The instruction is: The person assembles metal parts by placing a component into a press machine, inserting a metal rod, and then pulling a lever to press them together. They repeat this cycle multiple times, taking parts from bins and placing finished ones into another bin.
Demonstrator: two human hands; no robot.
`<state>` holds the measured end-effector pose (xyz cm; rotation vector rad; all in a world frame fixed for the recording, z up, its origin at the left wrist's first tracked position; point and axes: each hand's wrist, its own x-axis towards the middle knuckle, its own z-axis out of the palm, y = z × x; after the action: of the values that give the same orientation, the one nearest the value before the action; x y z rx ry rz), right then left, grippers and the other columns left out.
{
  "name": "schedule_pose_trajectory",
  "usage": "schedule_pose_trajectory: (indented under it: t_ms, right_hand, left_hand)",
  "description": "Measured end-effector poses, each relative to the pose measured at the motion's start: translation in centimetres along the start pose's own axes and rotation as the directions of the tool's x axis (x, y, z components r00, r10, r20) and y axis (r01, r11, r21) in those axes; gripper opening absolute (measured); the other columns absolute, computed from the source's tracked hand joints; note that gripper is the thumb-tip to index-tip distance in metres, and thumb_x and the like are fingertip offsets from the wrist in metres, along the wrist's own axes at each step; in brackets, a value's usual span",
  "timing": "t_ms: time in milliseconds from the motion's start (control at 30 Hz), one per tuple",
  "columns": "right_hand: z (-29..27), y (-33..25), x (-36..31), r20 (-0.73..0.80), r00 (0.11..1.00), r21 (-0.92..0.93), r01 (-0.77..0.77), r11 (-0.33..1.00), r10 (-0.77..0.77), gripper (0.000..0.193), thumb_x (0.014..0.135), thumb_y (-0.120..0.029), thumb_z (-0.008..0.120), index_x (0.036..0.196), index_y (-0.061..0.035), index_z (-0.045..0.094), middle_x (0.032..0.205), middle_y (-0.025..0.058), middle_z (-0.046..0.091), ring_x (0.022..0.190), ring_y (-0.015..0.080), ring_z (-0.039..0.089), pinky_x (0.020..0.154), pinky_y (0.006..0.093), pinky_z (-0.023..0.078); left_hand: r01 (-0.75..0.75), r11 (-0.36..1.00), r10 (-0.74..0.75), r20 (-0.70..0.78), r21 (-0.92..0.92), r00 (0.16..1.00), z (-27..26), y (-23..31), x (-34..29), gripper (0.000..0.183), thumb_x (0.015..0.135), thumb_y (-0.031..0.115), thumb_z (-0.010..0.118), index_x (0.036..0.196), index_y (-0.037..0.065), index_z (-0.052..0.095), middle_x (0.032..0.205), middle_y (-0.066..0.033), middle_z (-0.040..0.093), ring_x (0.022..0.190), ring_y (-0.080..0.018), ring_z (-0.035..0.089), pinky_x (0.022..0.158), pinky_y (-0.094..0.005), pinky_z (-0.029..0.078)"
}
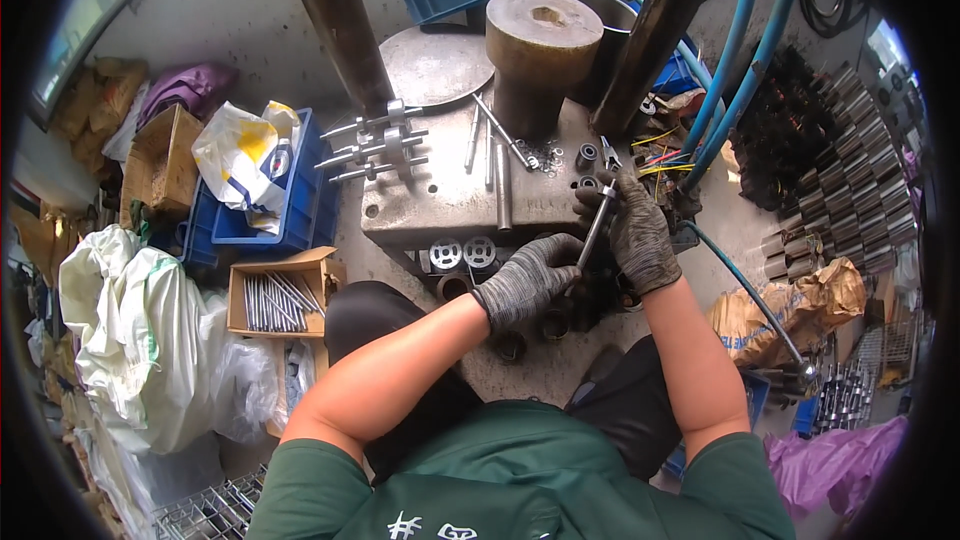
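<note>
Both my hands wear grey knitted gloves and hold one slim metal rod [594, 232] slantwise in front of the steel block [450, 208]. My left hand [530, 278] is closed round its lower end. The fingers of my right hand [642, 238] close on its upper end, by a wider metal collar [606, 192]. Just beyond the right fingertips is a small pointed metal tool [608, 152]; its lower part is hidden. Dark metal rings [587, 154] and small washers [548, 156] lie on the block nearby. Several loose rods [503, 186] rest on its top.
Rods with round plates [378, 148] stand at the block's left. A heavy steel cylinder [543, 60] rises behind, between two dark columns [345, 25]. A cardboard box of rods [275, 302] and a blue crate [262, 228] are left. Blue hoses [735, 75] and stacked metal tubes [850, 160] are right.
</note>
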<state>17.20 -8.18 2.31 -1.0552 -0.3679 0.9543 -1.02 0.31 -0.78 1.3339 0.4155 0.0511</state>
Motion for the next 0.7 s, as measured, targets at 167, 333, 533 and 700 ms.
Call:
schedule_pose_trajectory:
  t_ms: [167,333,533,700]
  right_hand:
    - [-0.4,-0.2,-0.6,0.121,0.987,-0.039,-0.097,0.995,0.101,0.039,0.105,-0.031,0.066,0.130,-0.0019,0.065,0.096,0.0095,0.073,0.089,0.0220,0.070,0.084,0.0379,0.059]
    - [-0.6,-0.2,-1.2,0.135,0.991,-0.247,0.017,0.969,0.016,0.039,0.106,-0.034,0.063,0.131,-0.0030,0.065,0.096,0.0077,0.074,0.089,0.0189,0.071,0.082,0.0348,0.059]
    - [0.5,0.4,-2.3,0.104,0.995,-0.140,0.021,0.990,-0.007,0.042,0.108,-0.039,0.059,0.133,-0.0056,0.064,0.098,0.0077,0.075,0.086,0.0194,0.072,0.078,0.0334,0.060]
    - [-1.2,0.2,-2.1,0.140,0.972,-0.480,0.233,0.846,-0.188,0.039,0.109,-0.038,0.056,0.131,-0.0067,0.065,0.099,0.0073,0.076,0.076,0.0121,0.069,0.069,0.0245,0.057]
  left_hand:
    - [0.015,0.996,-0.009,-0.064,0.089,0.998,0.6,0.7,-0.2,0.034,0.098,0.007,0.066,0.131,0.002,0.063,0.096,-0.0041,0.068,0.086,-0.0100,0.062,0.079,-0.0297,0.056]
    - [-0.037,0.993,0.047,-0.088,0.111,0.995,1.1,0.2,-0.2,0.033,0.097,0.006,0.066,0.130,0.002,0.064,0.098,-0.0041,0.067,0.090,-0.0098,0.061,0.082,-0.0295,0.055]
    - [-0.060,0.989,0.078,-0.133,0.134,0.988,1.5,-0.2,-0.4,0.033,0.098,0.006,0.066,0.130,0.002,0.064,0.105,-0.0052,0.068,0.099,-0.0118,0.061,0.092,-0.0312,0.054]
    - [-0.175,0.955,0.220,-0.175,0.240,0.960,1.9,-0.7,-0.4,0.033,0.098,0.005,0.066,0.131,0.001,0.064,0.111,-0.0066,0.070,0.104,-0.0124,0.062,0.096,-0.0313,0.053]
